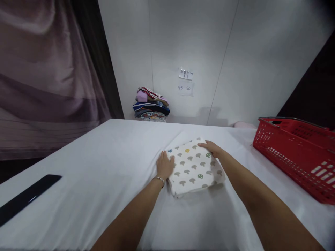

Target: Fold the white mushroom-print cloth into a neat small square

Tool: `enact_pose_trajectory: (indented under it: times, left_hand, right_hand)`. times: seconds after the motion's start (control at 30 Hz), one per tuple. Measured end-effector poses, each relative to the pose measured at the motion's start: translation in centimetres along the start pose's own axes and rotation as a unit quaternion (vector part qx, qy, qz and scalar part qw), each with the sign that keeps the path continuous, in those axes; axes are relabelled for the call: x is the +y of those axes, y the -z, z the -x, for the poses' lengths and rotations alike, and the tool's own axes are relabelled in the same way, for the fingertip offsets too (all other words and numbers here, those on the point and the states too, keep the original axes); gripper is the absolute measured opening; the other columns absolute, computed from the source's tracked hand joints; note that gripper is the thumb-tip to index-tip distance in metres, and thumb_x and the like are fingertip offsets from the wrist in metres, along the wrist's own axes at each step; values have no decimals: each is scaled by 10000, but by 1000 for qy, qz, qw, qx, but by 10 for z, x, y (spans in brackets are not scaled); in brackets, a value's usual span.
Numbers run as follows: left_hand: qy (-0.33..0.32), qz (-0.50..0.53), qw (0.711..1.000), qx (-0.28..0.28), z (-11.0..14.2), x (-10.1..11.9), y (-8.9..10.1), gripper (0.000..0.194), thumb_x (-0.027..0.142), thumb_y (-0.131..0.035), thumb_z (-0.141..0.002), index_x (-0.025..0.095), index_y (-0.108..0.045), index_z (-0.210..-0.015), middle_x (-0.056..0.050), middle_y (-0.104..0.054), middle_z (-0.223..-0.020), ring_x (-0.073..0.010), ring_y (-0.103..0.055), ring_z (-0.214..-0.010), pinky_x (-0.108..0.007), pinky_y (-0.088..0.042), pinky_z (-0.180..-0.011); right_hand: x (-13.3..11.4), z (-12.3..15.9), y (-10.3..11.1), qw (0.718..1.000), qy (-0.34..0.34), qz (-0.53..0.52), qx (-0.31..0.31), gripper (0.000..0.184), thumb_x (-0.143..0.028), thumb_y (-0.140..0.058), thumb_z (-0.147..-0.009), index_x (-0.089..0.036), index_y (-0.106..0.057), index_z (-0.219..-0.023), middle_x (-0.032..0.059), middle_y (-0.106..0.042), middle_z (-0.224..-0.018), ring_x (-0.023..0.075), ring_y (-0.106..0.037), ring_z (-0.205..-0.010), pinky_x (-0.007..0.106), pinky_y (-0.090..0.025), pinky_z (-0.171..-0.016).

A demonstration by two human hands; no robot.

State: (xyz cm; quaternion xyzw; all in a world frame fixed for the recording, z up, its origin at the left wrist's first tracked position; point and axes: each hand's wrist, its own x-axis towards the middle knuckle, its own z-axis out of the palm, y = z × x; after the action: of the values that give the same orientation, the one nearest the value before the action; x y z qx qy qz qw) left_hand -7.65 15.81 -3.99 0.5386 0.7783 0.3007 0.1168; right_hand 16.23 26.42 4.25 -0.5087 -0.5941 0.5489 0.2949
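A folded white cloth (192,167) printed with grey, green, yellow and blue mushrooms lies on the white-covered table in front of me. Along its left edge rests my left hand (164,165), fingers stretched out and thumb reaching over the cloth; a bracelet circles that wrist. My right hand (211,148) holds the far right corner, with a finger or thumb on top and the other fingers partly hidden behind the edge. The near edge of the cloth shows several layers, slightly uneven.
A red plastic basket (293,153) stands at the right. Several folded fabrics form a stack (151,106) by the back wall, near handwritten paper notes (185,88). A flat black object (28,197) lies at the left, beside a hanging pinkish curtain (47,80).
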Motion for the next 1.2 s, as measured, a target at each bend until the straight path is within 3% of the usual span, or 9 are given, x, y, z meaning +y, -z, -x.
enact_pose_trajectory:
  times: [0.13,0.27,0.43,0.63,0.77,0.9,1.0,1.1,1.2]
  left_hand:
    - [-12,101,992,-79,-19,-10,23,786,416,-625,-708,122,-313,-1367,-163,-427,-1373,-268,-428,-1239,-350,-345,-1007]
    - [-107,161,965,-176,-44,-5,55,852,223,-719,-554,172,-399,-1342,-107,-539,-1281,-250,-522,-1138,-294,-438,-905]
    - [-173,106,945,-257,-67,21,84,771,103,-688,-436,250,-580,-1185,-38,-553,-1271,-258,-520,-1132,-271,-445,-883]
    - [-153,98,912,-368,-74,33,104,384,63,-643,-406,223,-692,-752,30,-693,-780,-217,-619,-783,-225,-447,-605]
    - [-178,30,935,-305,-85,46,140,225,111,-651,-477,177,-657,-692,22,-655,-711,-188,-588,-719,-217,-400,-569]
    - [-285,-81,951,-93,-95,78,198,276,169,-574,-646,134,-636,-913,-27,-612,-887,-205,-580,-880,-250,-413,-734]
    - [-371,-140,915,75,-82,88,219,269,148,-524,-688,111,-600,-944,-88,-572,-979,-278,-509,-1040,-411,-349,-922]
    - [-456,-172,859,159,-50,63,194,260,104,-495,-705,157,-571,-949,-98,-562,-1019,-261,-465,-1090,-485,-239,-1028]
    - [-495,-208,837,107,-9,13,134,293,37,-450,-695,173,-556,-931,-99,-559,-1082,-226,-450,-1127,-463,-200,-1073]
  right_hand:
    - [-23,29,1,996,50,-42,-66,574,-334,-753,-602,-183,-549,-1117,107,-688,-988,248,-661,-829,354,-547,-700]
    - [-41,62,2,991,99,-7,-84,613,-309,-742,-586,-185,-547,-1154,88,-683,-1006,245,-654,-841,342,-541,-711]
    - [-60,95,0,983,142,33,-112,604,-291,-734,-593,-182,-557,-1160,63,-675,-988,234,-637,-854,338,-529,-720]
    - [-71,108,5,979,155,60,-117,574,-283,-740,-593,-197,-574,-1135,54,-668,-1002,232,-628,-876,361,-523,-757]
    - [-82,86,22,978,186,71,-64,541,-271,-754,-580,-182,-595,-1089,62,-672,-986,228,-627,-878,358,-516,-767]
    - [-105,58,40,955,280,95,14,541,-284,-768,-573,-183,-590,-1073,63,-661,-1018,218,-621,-892,353,-509,-771]
    - [-106,48,45,903,386,152,110,508,-310,-751,-621,-193,-576,-1083,56,-655,-1020,213,-611,-909,360,-502,-783]
    - [-64,46,38,837,458,246,171,411,-312,-704,-692,-203,-587,-1071,70,-650,-1039,220,-602,-948,385,-481,-845]
    - [15,51,22,815,470,309,139,338,-316,-621,-769,-215,-593,-1090,102,-632,-1104,239,-576,-1037,411,-457,-906]
